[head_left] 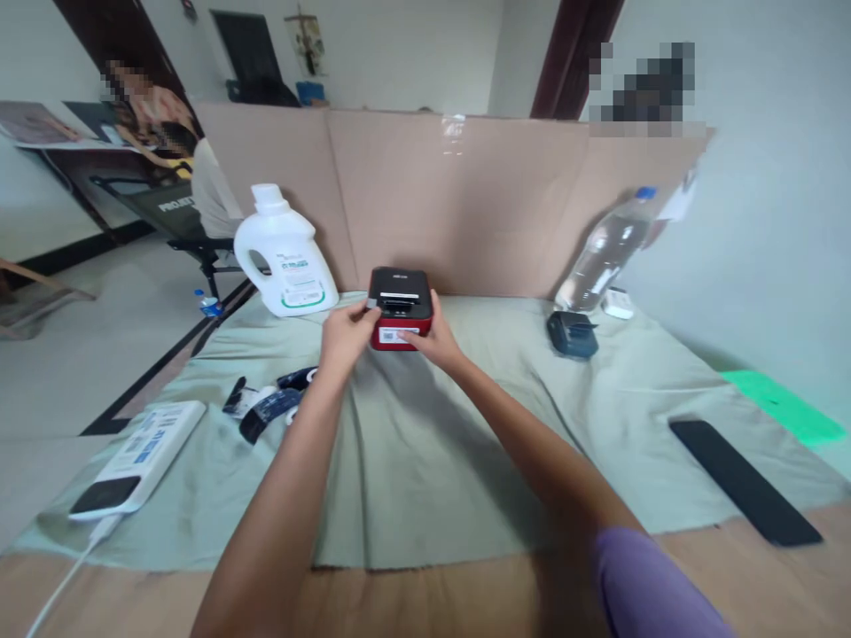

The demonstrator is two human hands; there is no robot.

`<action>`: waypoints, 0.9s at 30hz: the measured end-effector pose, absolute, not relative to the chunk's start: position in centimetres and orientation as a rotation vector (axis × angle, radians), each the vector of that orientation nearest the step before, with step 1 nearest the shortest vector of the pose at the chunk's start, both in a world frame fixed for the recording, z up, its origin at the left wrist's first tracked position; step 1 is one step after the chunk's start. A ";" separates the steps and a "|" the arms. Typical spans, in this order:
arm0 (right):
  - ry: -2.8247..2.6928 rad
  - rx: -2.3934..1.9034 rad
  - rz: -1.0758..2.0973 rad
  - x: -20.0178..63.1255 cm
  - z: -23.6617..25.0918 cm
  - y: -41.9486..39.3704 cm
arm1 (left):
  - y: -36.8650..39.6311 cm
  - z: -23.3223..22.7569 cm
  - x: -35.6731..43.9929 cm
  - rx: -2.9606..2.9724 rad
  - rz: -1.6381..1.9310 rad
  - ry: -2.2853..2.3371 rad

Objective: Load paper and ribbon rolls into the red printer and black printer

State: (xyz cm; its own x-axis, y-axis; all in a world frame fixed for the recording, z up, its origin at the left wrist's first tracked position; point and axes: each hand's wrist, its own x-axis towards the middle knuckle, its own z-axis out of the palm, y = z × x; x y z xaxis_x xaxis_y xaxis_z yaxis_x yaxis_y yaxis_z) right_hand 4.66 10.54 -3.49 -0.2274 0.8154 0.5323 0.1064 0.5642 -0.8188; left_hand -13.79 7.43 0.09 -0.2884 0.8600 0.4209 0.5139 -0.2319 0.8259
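At centre frame, a printer is gripped on the cloth: left hand fingers curled over its top corner, right hand fingers pressed against its front. It is judged rigid, light, best held by the sides.

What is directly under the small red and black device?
The red and black device rests on a pale green cloth. The cloth covers the table surface beneath, and both hands hide the device's lower corners.

- A tan cardboard screen spans the frame's middle.
- Pale white walls rise at upper right.
- A dark brown door frame stands top centre-right.
- Light grey floor fills the left side.
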 end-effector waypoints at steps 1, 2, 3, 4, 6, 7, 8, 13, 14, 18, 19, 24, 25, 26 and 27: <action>-1.700 -0.820 0.741 7.2 -2.9 9.2 | 6.2 0.5 -11.2 1.644 1.525 1.673; -1.702 -0.852 0.690 9.6 -2.4 7.7 | 4.9 0.6 -8.7 1.664 1.526 1.615; -1.701 -0.876 0.643 11.7 -2.1 6.1 | 3.5 0.6 -6.5 1.678 1.538 1.550; -1.700 -0.896 0.606 13.6 -1.9 4.5 | 2.2 0.4 -4.5 1.671 1.561 1.492; -1.713 -0.933 0.559 16.4 -1.9 1.5 | -0.5 -0.4 -1.4 1.626 1.589 1.417; -1.729 -0.952 0.546 17.4 -2.0 0.2 | -1.7 -0.9 -0.3 1.593 1.597 1.410; -1.748 -0.967 0.537 18.2 -2.2 -0.9 | -2.9 -1.5 0.5 1.562 1.601 1.417; -1.803 -0.937 0.525 19.2 -4.4 -4.1 | -7.2 -4.2 1.5 1.522 1.616 1.450; -1.801 -0.933 0.529 19.1 -4.9 -4.3 | -7.7 -4.5 1.4 1.531 1.612 1.458; -1.789 -0.973 0.507 18.9 -6.5 -4.7 | -8.5 -5.4 1.2 1.542 1.589 1.497; -1.789 -0.988 0.496 18.9 -6.8 -4.7 | -8.5 -5.5 1.1 1.544 1.586 1.502; -1.776 -1.044 0.486 19.1 -7.6 -4.8 | -8.4 -5.9 1.0 1.537 1.607 1.505; -1.775 -1.044 0.487 19.2 -7.6 -4.8 | -8.4 -6.0 1.0 1.532 1.614 1.503; -1.774 -1.042 0.487 19.2 -7.6 -4.8 | -8.4 -6.1 1.0 1.530 1.619 1.505; -1.773 -1.039 0.488 19.2 -7.6 -4.9 | -8.4 -6.1 0.9 1.531 1.621 1.509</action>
